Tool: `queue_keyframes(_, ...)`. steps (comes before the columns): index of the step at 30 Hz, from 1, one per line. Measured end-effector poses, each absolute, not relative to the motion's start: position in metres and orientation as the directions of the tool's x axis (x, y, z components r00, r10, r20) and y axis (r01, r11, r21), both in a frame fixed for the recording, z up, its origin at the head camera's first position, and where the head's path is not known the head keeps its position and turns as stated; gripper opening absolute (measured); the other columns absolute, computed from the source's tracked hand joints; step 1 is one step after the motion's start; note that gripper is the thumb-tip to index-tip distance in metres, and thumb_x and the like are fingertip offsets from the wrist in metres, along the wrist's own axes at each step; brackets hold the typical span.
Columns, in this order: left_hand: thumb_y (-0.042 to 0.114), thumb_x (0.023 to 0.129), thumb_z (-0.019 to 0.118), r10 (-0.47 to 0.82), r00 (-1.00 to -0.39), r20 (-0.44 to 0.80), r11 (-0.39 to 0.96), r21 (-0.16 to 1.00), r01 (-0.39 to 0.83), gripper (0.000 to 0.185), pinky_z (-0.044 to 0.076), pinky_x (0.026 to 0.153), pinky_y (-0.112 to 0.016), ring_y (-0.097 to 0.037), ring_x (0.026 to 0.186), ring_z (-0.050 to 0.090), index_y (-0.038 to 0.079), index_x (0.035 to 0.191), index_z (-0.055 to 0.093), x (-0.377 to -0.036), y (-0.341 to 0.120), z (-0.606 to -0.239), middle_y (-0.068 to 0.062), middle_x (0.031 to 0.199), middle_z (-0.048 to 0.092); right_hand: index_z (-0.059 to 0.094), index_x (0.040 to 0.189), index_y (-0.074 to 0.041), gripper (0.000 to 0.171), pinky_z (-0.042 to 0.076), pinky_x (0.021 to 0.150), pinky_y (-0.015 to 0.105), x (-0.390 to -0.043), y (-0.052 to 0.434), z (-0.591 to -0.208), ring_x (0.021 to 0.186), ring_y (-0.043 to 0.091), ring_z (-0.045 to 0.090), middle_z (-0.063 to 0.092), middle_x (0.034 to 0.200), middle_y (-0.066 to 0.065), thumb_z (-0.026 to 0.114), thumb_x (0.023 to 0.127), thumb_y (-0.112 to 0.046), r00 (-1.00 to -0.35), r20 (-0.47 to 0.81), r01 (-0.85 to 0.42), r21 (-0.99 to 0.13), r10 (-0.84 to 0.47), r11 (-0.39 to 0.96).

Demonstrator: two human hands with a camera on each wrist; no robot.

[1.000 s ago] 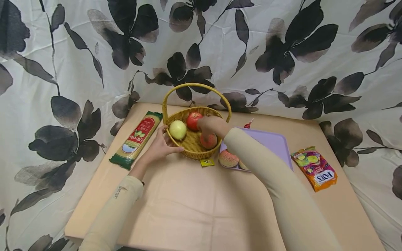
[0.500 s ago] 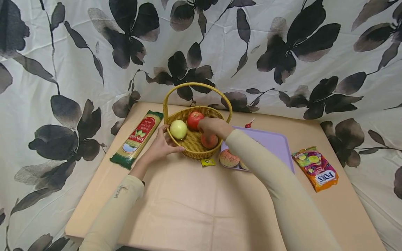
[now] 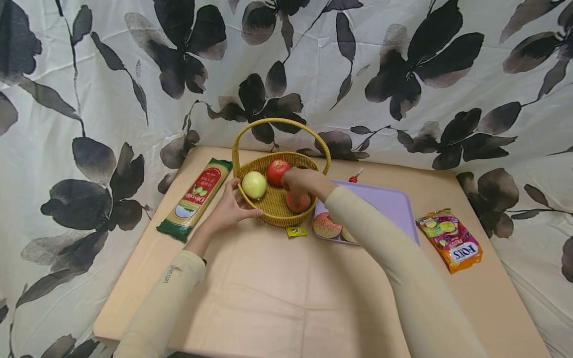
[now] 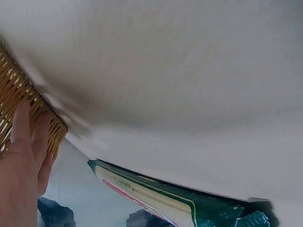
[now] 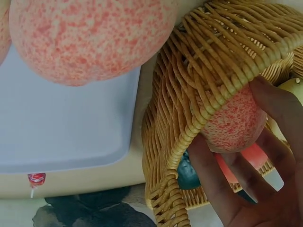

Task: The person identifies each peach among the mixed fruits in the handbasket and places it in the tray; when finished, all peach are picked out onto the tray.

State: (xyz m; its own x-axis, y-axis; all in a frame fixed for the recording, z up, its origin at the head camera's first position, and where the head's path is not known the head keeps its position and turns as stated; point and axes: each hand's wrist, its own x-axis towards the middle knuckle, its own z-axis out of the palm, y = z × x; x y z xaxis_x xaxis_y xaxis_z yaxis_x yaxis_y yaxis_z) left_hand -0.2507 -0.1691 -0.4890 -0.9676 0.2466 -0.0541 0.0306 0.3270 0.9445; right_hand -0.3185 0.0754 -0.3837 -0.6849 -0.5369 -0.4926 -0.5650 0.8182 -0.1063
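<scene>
A yellow wicker basket with a tall arched handle stands at the back of the table. Inside lie a pale green apple, a red apple and a pink speckled peach. My right hand reaches in over the right rim and grips the peach, thumb on one side and fingers around the other. On the basket's left, my left hand rests against the outer wall. Its fingers lie nearly straight along the weave, and the thumb stretches toward the front.
A lilac tray beside the basket holds another speckled peach and a pale round item, partly behind the right sleeve. Around them are a pasta pack, a yellow wrapped sweet, a red lollipop and a Fox's bag.
</scene>
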Motion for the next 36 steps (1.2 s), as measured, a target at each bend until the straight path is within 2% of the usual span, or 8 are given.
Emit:
queue_keyframes(5,0.024,0.076,0.095,0.254,-0.966,-0.054,0.328,0.944,0.033,0.128,0.042,0.122,-0.048,-0.038,0.153,0.036,0.008,0.160,0.000,-0.251,-0.167,-0.489,-0.022,0.168,0.011,0.070,0.108,-0.009,0.028,0.051,0.077,0.033,-0.314,0.081,-0.379,0.094,0.020,0.054,0.062,0.104,0.005,0.081,0.083,-0.001,-0.688,-0.447,-0.573,-0.147,-0.571,0.806)
queue_keyframes(8,0.024,0.077,0.095,0.259,-0.964,-0.059,0.323,0.946,0.029,0.128,0.041,0.122,-0.048,-0.038,0.154,0.036,0.009,0.161,0.000,-0.251,-0.167,-0.489,-0.022,0.168,0.011,0.069,0.102,-0.009,0.028,0.045,0.071,0.031,-0.311,0.084,-0.373,0.089,0.019,0.050,0.058,0.096,0.004,0.082,0.079,0.001,-0.688,-0.408,-0.581,-0.186,-0.600,0.792)
queue_keyframes(14,0.024,0.077,0.095,0.265,-0.962,-0.061,0.332,0.943,0.032,0.127,0.041,0.122,-0.049,-0.038,0.154,0.035,0.009,0.161,0.000,-0.251,-0.166,-0.487,-0.022,0.169,0.012,0.069,0.106,-0.010,0.037,0.049,0.073,0.031,-0.297,0.096,-0.350,0.094,0.022,0.053,0.062,0.102,0.005,0.086,0.073,-0.006,-0.687,-0.325,-0.594,-0.264,-0.650,0.760)
queue_keyframes(19,0.022,0.077,0.095,0.273,-0.960,-0.062,0.329,0.944,0.033,0.126,0.042,0.121,-0.048,-0.038,0.153,0.037,0.008,0.160,0.001,-0.252,-0.164,-0.488,-0.023,0.168,0.013,0.070,0.109,-0.012,0.040,0.050,0.077,0.033,-0.280,0.118,-0.333,0.096,0.024,0.054,0.065,0.104,0.008,0.087,0.073,-0.009,-0.692,-0.256,-0.626,-0.254,-0.675,0.737)
queue_keyframes(25,0.027,0.077,0.095,0.261,-0.962,-0.074,0.351,0.936,0.023,0.128,0.039,0.123,-0.050,-0.038,0.154,0.036,0.009,0.161,0.000,-0.250,-0.165,-0.486,-0.023,0.169,0.012,0.072,0.107,-0.009,0.044,0.054,0.073,0.038,-0.254,0.163,-0.323,0.089,0.027,0.057,0.065,0.103,0.011,0.092,0.068,-0.013,-0.706,-0.109,-0.650,-0.293,-0.700,0.701)
queue_keyframes(30,0.028,0.078,0.094,0.264,-0.961,-0.084,0.339,0.941,0.011,0.128,0.038,0.124,-0.050,-0.038,0.155,0.035,0.011,0.162,-0.002,-0.250,-0.166,-0.485,-0.021,0.170,0.010,0.074,0.111,-0.008,0.046,0.056,0.071,0.037,-0.237,0.202,-0.319,0.085,0.026,0.060,0.067,0.102,0.013,0.093,0.069,-0.015,-0.753,-0.074,-0.605,-0.312,-0.654,0.732)
queue_keyframes(36,0.028,0.078,0.094,0.255,-0.963,-0.085,0.333,0.943,0.005,0.127,0.040,0.123,-0.051,-0.039,0.153,0.037,0.012,0.162,-0.001,-0.251,-0.166,-0.485,-0.020,0.171,0.009,0.072,0.115,-0.009,0.050,0.058,0.074,0.039,-0.226,0.251,-0.319,0.090,0.027,0.062,0.068,0.105,0.012,0.094,0.070,-0.017,-0.827,-0.123,-0.494,-0.307,-0.549,0.814)
